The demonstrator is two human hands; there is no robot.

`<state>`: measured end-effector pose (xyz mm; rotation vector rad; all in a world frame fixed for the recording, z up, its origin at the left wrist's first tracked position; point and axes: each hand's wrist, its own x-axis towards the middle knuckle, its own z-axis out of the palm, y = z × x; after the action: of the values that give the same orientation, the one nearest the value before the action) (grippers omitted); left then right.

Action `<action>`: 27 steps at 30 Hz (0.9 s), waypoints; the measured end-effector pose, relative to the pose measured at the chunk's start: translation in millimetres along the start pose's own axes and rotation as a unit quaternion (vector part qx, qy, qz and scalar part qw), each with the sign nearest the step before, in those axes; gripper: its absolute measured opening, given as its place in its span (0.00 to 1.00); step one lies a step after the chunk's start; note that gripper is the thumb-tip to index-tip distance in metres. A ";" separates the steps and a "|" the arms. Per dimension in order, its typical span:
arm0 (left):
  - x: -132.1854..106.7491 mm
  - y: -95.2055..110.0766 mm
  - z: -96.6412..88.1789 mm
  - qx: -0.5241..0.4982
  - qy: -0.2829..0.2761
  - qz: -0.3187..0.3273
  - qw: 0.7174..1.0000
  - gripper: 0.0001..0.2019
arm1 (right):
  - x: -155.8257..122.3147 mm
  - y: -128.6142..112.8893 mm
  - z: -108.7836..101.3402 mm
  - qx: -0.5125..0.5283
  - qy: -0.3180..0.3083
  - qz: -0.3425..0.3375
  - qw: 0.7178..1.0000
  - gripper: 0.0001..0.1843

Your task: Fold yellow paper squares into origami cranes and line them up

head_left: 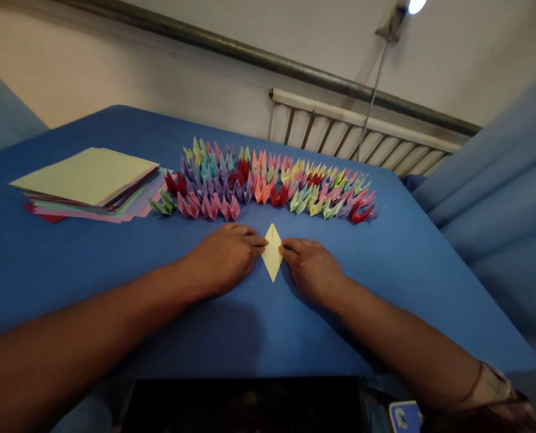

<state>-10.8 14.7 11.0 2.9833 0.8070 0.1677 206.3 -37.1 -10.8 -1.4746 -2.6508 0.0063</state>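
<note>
A pale yellow paper folded into a narrow diamond (pixel 273 258) lies on the blue table, one point toward me and one away. My left hand (pixel 232 252) pinches its left corner between thumb and fingers. On the opposite side, my right hand (pixel 313 267) grips the right corner the same way. Just beyond the paper stand rows of small folded paper cranes (pixel 262 189) in red, pink, purple, green, yellow and blue.
A stack of coloured paper sheets (pixel 88 177), pale yellow on top, lies at the left of the blue table (pixel 196 343). Behind the table are a radiator (pixel 326 123) and a wall pipe (pixel 250 57). A blue curtain (pixel 511 192) hangs at the right.
</note>
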 end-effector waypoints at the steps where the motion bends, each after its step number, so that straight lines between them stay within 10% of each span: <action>1: 0.0 0.8 -1.1 -0.005 -0.004 -0.002 1.000 0.13 | -0.2 -0.3 -0.4 0.003 0.000 0.001 1.000 0.20; 27: 7.6 8.5 7.0 0.030 0.011 -0.044 0.999 0.20 | -0.4 -10.2 0.1 -0.019 0.009 0.019 1.000 0.19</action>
<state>0.8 11.1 5.3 2.9992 0.9612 0.1763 197.8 -42.8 -10.4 -1.5290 -2.6240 -0.0548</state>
